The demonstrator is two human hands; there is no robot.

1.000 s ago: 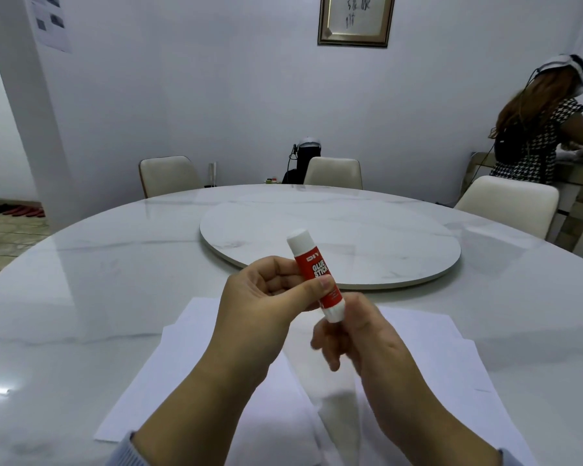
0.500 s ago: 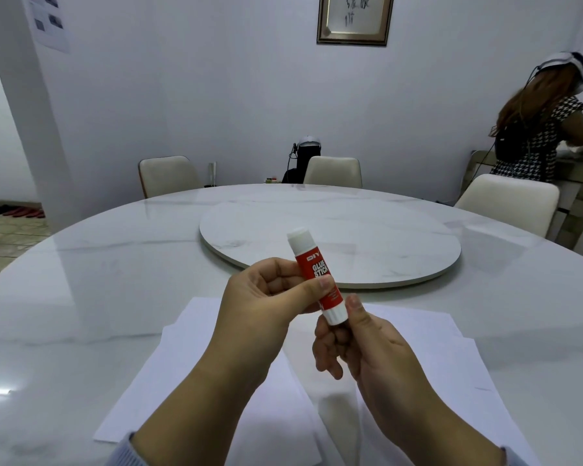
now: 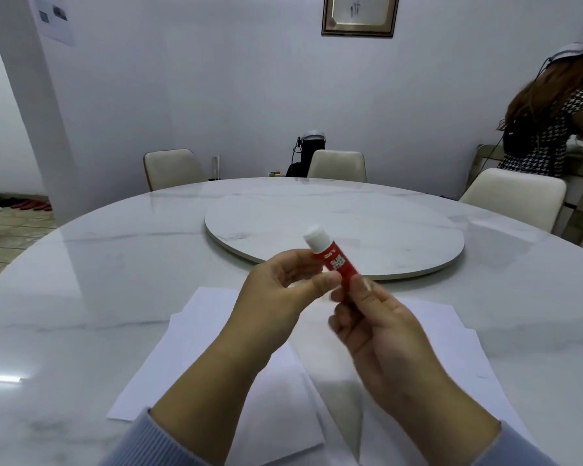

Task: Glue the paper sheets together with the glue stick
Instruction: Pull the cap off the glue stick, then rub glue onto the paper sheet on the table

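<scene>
Glue stick [image 3: 332, 257] sits between our two hands above the sheets [image 3: 196, 348], white cap up and tilted away from us toward the turntable [image 3: 384, 230]. Our right hand [image 3: 381, 334] wraps the lower end, thumb laid up the red barrel, so that grip is pressed shut on the stick. Our left hand [image 3: 283, 290] is looser: its thumb tip meets the barrel just below the label and its fingers curl behind, near the cap, but whether they press it we cannot tell. A second ago the left thumb lay across the label and held most of the stick, while the right only pinched the white base; since then the right hand has climbed the barrel and taken over the hold, and the left has slid toward the cap end. We read this as the set-up for uncapping, with the cap still on and no glue showing. The sheets lie flat on the tabletop [image 3: 81, 297] under our wrists, overlapping in loose left and right piles, untouched. Nothing is glued yet, so the task is at its start.
</scene>
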